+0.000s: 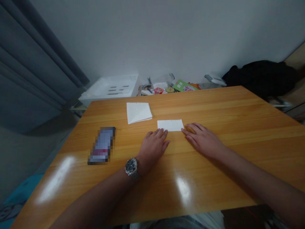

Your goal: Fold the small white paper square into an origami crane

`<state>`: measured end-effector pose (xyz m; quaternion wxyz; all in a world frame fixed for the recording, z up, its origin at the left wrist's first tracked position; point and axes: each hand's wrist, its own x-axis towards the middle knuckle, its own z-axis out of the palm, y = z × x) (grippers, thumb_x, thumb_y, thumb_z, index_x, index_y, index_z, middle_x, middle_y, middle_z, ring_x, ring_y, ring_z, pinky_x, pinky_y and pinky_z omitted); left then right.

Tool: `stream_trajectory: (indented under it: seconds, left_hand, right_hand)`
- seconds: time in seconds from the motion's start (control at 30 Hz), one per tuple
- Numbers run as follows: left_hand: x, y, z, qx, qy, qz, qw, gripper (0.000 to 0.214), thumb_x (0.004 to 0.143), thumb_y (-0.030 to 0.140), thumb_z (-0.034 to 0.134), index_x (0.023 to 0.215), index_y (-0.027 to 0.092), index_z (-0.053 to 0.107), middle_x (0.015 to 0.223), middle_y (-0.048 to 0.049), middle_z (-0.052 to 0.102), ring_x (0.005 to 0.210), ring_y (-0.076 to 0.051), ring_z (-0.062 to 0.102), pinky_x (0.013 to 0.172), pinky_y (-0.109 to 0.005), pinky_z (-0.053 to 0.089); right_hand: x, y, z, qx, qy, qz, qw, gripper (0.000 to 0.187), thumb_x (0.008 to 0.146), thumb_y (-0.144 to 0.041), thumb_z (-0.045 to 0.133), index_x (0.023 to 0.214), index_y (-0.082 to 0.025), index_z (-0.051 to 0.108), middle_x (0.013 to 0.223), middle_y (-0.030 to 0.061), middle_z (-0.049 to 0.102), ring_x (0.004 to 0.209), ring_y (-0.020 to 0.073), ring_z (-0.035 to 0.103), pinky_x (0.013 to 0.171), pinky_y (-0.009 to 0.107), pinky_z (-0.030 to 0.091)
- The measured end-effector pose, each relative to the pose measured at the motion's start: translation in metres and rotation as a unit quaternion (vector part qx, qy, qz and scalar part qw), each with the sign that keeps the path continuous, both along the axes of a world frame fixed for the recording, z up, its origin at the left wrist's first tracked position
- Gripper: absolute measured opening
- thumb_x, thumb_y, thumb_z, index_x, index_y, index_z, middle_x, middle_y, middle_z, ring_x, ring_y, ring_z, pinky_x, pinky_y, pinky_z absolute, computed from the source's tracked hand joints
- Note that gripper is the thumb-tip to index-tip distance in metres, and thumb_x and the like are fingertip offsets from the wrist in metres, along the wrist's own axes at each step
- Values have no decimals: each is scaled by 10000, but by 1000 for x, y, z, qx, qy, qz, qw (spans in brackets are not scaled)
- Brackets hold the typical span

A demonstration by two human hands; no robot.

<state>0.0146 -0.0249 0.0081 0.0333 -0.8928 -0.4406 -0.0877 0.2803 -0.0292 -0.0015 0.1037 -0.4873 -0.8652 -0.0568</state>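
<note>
A small white rectangle of paper (170, 125) lies flat on the wooden table (214, 108), its long side toward me. On its near left corner rest the fingertips of my left hand (154, 144), the fingers stretched out and the thumb apart. My right hand (203, 140) lies open on the table, with fingertips touching the paper's near right corner. Farther back and to the left is a stack of white lined sheets (138, 112), slightly fanned at its near edge. A wristwatch (131, 166) with a metal band sits on my left wrist.
A phone (102, 146), blurred into blocks, lies at the left of the table. Behind the far edge stand a white plastic tray (95, 87) with slots and a green booklet (184, 86) among small items. Black cloth (259, 76) is heaped at the far right.
</note>
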Motion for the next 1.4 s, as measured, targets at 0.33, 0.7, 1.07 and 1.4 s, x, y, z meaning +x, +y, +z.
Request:
stream_trajectory:
  seconds: [0.33, 0.7, 1.07, 1.4]
  left_hand:
    - [-2, 3, -6, 3, -8, -21, 1000, 445, 1066, 264, 272, 1378, 59, 514, 1417, -160, 552, 1270, -232, 545, 1084, -368, 414]
    - [-17, 5, 10, -40, -10, 9, 999, 421, 1054, 237, 257, 1164, 107, 642, 1308, -167, 607, 1151, -244, 599, 1027, -410, 447]
    - [5, -5, 15, -27, -25, -39, 999, 487, 1050, 411, 352, 1429, 129, 470, 1478, -143, 503, 1344, -266, 481, 1139, -423, 358]
    - [6, -4, 11, -34, -53, -24, 998, 437, 1052, 408, 340, 1385, 196, 528, 1446, -110, 535, 1317, -243, 496, 1120, -432, 345]
  right_hand:
    - [9, -4, -9, -12, 29, -10, 999, 417, 1029, -306, 376, 1376, -192, 575, 1399, 114, 571, 1272, 282, 516, 1055, 472, 456]
    - [14, -3, -5, -28, 36, -2, 999, 436, 1037, -336, 374, 1422, -220, 542, 1418, 104, 564, 1275, 280, 519, 1059, 477, 443]
    - [13, 2, 5, -39, 34, 2, 999, 422, 1042, -380, 357, 1360, -241, 597, 1381, 94, 594, 1238, 278, 548, 1015, 459, 471]
    - [-14, -4, 22, -12, 56, 27, 998, 396, 1023, -409, 422, 1329, -247, 614, 1493, 109, 493, 1332, 290, 484, 1081, 472, 424]
